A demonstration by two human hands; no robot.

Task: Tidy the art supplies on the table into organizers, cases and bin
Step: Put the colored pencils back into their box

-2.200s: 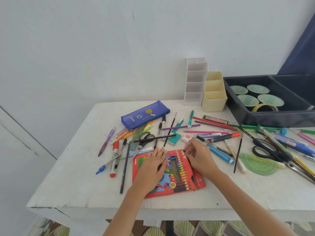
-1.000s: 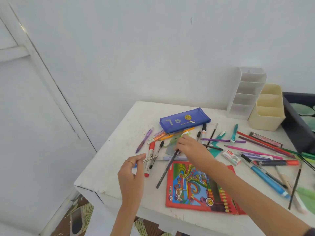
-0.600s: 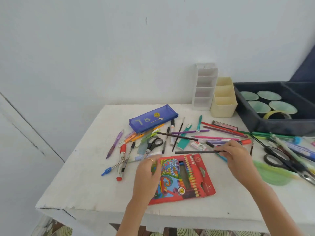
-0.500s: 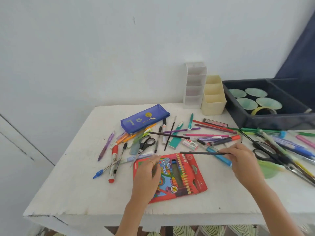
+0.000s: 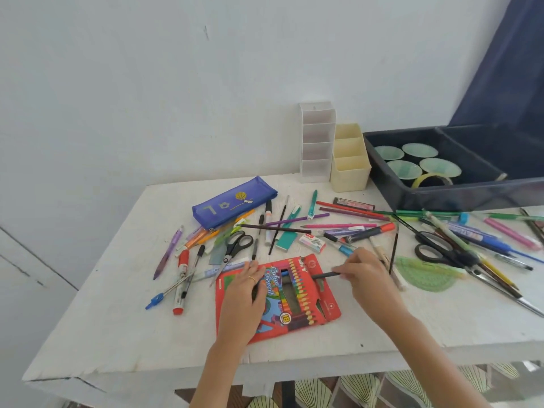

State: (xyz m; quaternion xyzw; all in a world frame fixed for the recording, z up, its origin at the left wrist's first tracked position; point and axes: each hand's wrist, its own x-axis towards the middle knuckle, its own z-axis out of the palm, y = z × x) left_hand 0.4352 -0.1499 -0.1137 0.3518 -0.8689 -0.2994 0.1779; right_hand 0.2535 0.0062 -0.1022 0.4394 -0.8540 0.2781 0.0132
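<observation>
A red colour-pencil box (image 5: 321, 313) lies flat near the table's front edge. My left hand (image 5: 241, 295) rests on its left half with the fingers spread, holding it down. My right hand (image 5: 368, 278) pinches a dark pencil (image 5: 323, 275) whose tip points left over the box's window. Loose pens, pencils and markers lie scattered behind the box. A blue zip pencil case (image 5: 235, 203) lies at the back left. A white organizer (image 5: 318, 142) and a cream organizer (image 5: 350, 160) stand against the wall. A dark bin (image 5: 441, 195) sits at the back right.
Black scissors (image 5: 235, 245) lie left of centre and a second pair (image 5: 435, 250) lies on the right beside a green protractor (image 5: 426, 275). An eraser box (image 5: 312, 243) sits behind the pencil box. The bin holds green discs and a tape roll (image 5: 431, 179).
My right hand has brought the dark pencil down and left, from above the loose pens to over the pencil box. My left hand has settled flat onto the box.
</observation>
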